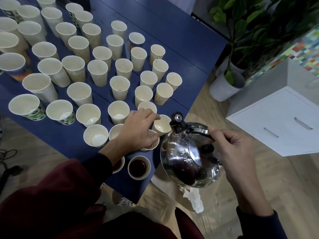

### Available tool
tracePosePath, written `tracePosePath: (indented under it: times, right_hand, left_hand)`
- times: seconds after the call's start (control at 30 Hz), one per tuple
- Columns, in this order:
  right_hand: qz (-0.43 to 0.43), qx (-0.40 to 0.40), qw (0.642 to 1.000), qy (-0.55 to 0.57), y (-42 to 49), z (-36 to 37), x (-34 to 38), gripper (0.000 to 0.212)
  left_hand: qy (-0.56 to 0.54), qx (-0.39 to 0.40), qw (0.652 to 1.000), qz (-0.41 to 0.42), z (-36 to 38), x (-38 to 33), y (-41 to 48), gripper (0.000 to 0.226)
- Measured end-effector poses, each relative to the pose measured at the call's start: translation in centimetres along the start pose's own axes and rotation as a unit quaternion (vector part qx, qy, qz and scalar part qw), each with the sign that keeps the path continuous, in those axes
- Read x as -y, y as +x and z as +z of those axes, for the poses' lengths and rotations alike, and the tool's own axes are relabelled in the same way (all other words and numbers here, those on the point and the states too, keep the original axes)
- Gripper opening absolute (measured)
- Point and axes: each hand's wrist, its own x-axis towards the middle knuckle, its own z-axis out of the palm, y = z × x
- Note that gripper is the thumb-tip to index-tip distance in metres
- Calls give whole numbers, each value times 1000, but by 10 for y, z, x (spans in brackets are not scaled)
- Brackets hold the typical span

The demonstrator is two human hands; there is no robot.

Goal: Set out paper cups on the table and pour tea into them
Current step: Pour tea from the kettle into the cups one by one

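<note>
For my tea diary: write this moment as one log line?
left hand: holds empty cup | right hand: grips kettle | spout: beside cup | pour: not visible

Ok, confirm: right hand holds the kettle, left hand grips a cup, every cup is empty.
Not every cup: the head view shows a cup of dark tea at the table's near edge. The right hand, left hand and kettle are as stated.

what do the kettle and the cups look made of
The kettle: polished metal, probably stainless steel, given mirror-like reflections; its black knob looks plastic. The cups: paper, matte cream insides with rolled rims, some printed outside.
</note>
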Motion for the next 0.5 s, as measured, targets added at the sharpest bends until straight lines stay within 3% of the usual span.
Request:
tracePosePath:
  times: [0.23, 0.5]
  right_hand:
    - [5, 2, 999, -50, 18, -3, -6, 40]
    - [-3, 26, 996, -85, 40, 1, -11, 35]
  left_hand:
    - [105, 65, 992, 22, 13, 0, 28, 82]
    - [131, 117, 984, 27, 26, 6, 43, 68]
